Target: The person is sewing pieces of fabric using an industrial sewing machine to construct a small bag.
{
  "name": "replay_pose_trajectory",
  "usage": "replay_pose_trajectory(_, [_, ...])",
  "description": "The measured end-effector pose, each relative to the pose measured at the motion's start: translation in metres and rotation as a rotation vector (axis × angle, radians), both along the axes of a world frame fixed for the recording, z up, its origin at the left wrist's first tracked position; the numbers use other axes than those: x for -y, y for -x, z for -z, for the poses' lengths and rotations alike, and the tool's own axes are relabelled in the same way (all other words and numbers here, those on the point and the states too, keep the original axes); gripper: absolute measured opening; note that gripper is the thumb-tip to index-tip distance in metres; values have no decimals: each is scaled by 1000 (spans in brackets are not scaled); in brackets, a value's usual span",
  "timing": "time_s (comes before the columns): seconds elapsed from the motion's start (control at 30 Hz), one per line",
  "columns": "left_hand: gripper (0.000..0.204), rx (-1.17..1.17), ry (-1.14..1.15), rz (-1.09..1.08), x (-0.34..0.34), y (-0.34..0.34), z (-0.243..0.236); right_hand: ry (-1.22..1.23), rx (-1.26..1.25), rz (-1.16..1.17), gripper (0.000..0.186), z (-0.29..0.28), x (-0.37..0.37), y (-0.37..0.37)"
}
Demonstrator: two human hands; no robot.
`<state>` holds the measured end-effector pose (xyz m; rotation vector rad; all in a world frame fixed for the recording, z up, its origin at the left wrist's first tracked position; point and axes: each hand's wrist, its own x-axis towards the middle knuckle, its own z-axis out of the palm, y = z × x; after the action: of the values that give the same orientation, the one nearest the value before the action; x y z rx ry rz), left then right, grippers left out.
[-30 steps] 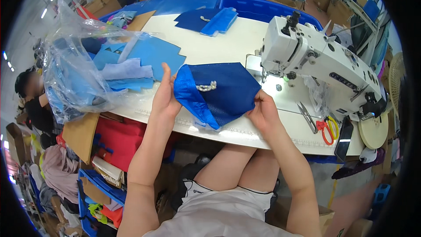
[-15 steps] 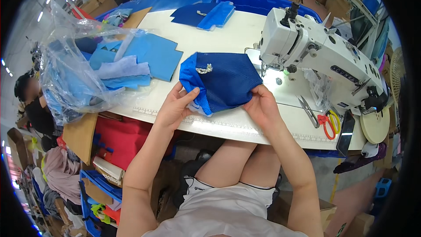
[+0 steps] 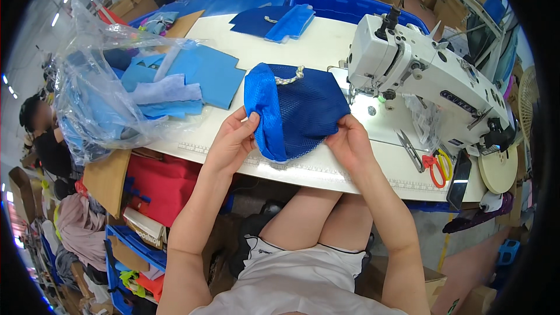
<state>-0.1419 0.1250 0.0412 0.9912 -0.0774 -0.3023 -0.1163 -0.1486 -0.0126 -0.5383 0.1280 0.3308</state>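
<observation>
Between my hands, just above the front of the white table (image 3: 216, 32), is a blue mesh pouch (image 3: 309, 105) with a brighter blue band at its left end. A pale cord loop (image 3: 290, 77) sticks out along its top edge. My left hand (image 3: 233, 137) pinches the bright band, thumb on top. My right hand (image 3: 350, 140) grips the pouch's lower right corner, with its fingers partly hidden beneath. Right of the pouch stands a white sewing machine (image 3: 429, 73), its needle area close to the pouch's right edge.
A clear plastic bag (image 3: 76, 99) with blue fabric pieces lies at left. Another blue pouch piece (image 3: 289, 23) rests at the back, before a blue bin (image 3: 356, 3). Snips (image 3: 411, 150), red-and-yellow-handled scissors (image 3: 436, 169) and a phone (image 3: 461, 178) lie at right. A person sits far left.
The pouch has turned in my hands, so the bright blue band now faces up more fully. The cord loop has shifted upward and right. Both hands keep their hold.
</observation>
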Motion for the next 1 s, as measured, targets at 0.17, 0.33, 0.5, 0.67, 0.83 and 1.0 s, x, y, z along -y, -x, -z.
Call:
replay_pose_trajectory(0.17, [32, 30, 109, 17, 3, 4, -5, 2, -53, 41, 27, -8, -7, 1])
replay_pose_trajectory(0.33, [39, 135, 46, 121, 2, 10, -5, -183, 14, -85, 26, 15, 10, -3])
replay_pose_trajectory(0.5, [42, 138, -250, 344, -12, 34, -4, -10, -92, 57, 29, -4, -8, 3])
replay_pose_trajectory(0.67, [47, 438, -595, 435, -14, 31, -6, -60, 6, -6, 27, 1, -1, 2])
replay_pose_trajectory(0.83, [40, 304, -505, 396, -14, 30, -23, 36, -65, 57, 27, -22, -14, 10])
replay_pose_trajectory(1.0, [29, 409, -392, 119, -21, -19, -55, 5, 43, 37, 28, -12, -8, 8])
